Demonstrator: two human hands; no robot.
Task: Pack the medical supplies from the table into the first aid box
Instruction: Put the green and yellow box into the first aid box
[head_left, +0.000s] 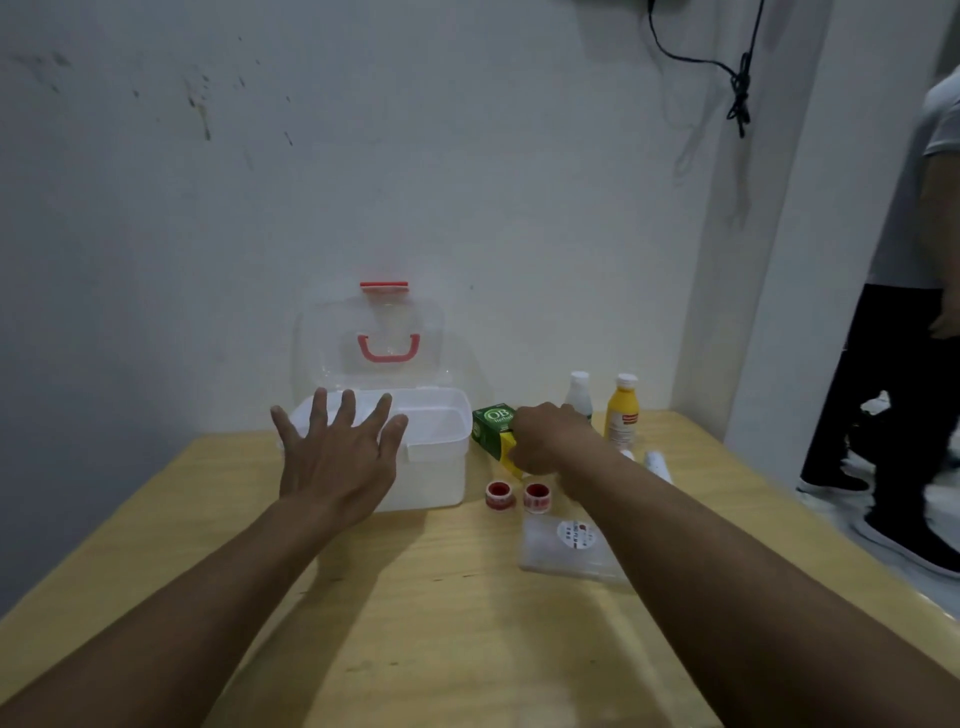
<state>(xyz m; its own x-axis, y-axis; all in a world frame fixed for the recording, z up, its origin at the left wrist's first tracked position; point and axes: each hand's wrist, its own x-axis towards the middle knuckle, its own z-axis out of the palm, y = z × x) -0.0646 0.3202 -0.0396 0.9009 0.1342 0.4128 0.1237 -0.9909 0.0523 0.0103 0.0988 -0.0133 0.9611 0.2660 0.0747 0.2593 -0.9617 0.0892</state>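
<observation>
The white first aid box (441, 467) stands at the back of the wooden table, its clear lid (371, 338) with a red handle raised against the wall. My left hand (337, 457) hovers with fingers spread over the box's front left corner and holds nothing. My right hand (545, 436) is closed around a green and yellow carton (493, 426) just to the right of the box. Two small red-capped tape rolls (501, 494) (537, 498) lie in front of the carton. A clear flat packet (561, 545) lies under my right forearm.
A white bottle (579, 392) and a yellow bottle (622, 413) stand at the back right near the wall. A small white tube (657, 465) lies beside them. Another person (914, 312) stands to the right of the table (415, 623). A black cable (737, 78) hangs on the wall.
</observation>
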